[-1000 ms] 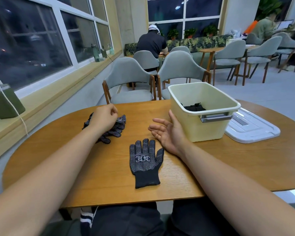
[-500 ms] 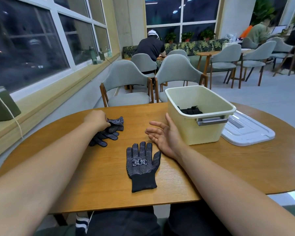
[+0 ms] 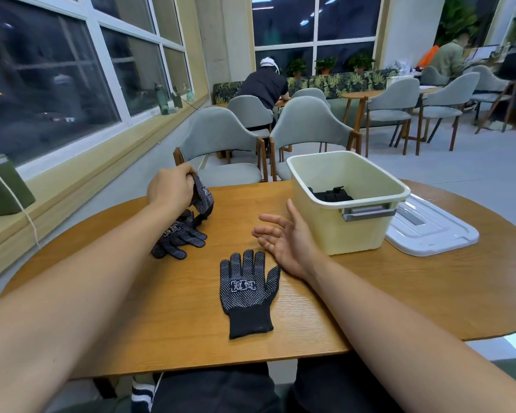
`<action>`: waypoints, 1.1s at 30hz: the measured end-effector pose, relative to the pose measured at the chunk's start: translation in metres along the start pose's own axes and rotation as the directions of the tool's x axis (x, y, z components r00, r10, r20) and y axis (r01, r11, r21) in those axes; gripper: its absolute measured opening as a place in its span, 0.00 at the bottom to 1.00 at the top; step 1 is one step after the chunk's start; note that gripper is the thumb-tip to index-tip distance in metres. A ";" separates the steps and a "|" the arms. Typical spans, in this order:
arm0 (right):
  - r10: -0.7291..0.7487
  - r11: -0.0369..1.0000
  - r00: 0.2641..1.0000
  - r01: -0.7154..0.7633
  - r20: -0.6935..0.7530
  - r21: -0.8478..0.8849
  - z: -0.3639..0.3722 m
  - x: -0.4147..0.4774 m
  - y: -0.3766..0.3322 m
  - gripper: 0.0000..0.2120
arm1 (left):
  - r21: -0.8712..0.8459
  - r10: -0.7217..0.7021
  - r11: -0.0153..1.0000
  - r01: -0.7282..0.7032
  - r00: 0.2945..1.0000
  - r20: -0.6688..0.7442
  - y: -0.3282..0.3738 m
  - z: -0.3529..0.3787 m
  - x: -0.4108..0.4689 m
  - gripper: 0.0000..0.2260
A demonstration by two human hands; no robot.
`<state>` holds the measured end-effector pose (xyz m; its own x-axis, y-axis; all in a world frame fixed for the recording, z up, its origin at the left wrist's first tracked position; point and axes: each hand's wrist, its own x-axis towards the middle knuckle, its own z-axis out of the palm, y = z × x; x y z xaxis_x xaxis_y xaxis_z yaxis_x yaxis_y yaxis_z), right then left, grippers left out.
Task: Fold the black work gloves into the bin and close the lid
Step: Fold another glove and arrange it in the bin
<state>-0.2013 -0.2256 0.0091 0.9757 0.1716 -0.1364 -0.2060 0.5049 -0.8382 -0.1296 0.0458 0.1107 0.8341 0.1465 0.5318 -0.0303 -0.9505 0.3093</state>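
Fingers of our left hand (image 3: 169, 189) grip one lifted glove (image 3: 203, 198) over a second glove (image 3: 179, 238); our right hand (image 3: 283, 239) lies open, palm up, beside a third glove (image 3: 246, 293). On the desk (image 3: 399, 293), one bin (image 3: 355, 234) holds more, with one lid (image 3: 429, 234) alongside.

Blk white-dotted gloves (image 3: 246, 293), cream bin (image 3: 352, 234), white lid (image 3: 432, 234)

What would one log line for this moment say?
left hand: grips raised glove | right hand: open, palm up | flat glove: on table | bin: open, black fabric inside | lid: off, beside bin
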 end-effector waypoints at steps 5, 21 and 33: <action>-0.002 1.000 1.000 0.002 0.013 -0.004 0.000 -0.001 0.000 0.40 | -0.195 0.061 0.979 -0.056 0.998 0.022 0.019 -0.019 -0.002 0.12; -0.004 1.000 0.998 0.006 0.063 -0.028 0.006 -0.008 0.000 0.34 | -0.694 0.310 0.715 -0.085 0.928 0.206 0.060 -0.053 -0.050 0.09; -0.108 0.890 0.972 0.188 0.209 -0.416 0.027 -0.033 -0.006 0.29 | -0.721 0.291 0.690 -0.068 0.938 0.190 0.069 -0.061 -0.057 0.12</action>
<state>-0.2342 -0.2110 0.0329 0.9548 0.2893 0.0680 0.0314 0.1293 -0.9911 -0.2130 -0.0117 0.1501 0.8782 -0.1912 0.4385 -0.4742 -0.4683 0.7455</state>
